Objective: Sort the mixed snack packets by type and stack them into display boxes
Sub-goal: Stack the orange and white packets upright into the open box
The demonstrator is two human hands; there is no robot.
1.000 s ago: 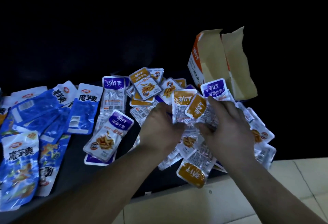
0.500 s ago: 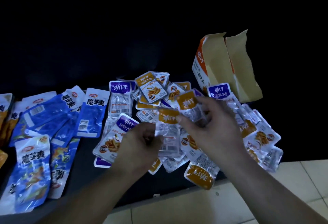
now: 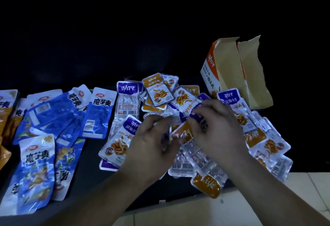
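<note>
**A:** Head view. What are the hands doing?
**B:** The left hand [image 3: 151, 147] is low centre with its fingers curled, pinching an orange-topped packet [image 3: 183, 132] by the edge. The right hand [image 3: 219, 132] is just beside it, fingers curled onto a purple-topped packet [image 3: 195, 114]. It's blurry there, so I can't tell the exact contact.

**A:** Where's the pile?
**B:** The mixed pile of small packets [image 3: 159, 93] lies under and around both hands on the dark table [image 3: 89, 156]. Orange and purple tops overlap, and some packets are face down with barcodes showing. One orange packet [image 3: 207, 184] hangs over the table's near edge.

**A:** And the box?
**B:** The display box [image 3: 230, 68] is orange and white, behind the pile on the right. Its flaps are open, it's tilted, and it touches the pile's far edge.

**A:** What's on the left side?
**B:** Blue packets [image 3: 97, 118] are spread out and overlapping there, well apart from the hands. More orange packets [image 3: 5, 111] are cut off at the far left. The tiled floor [image 3: 196, 213] shows below the table.
</note>
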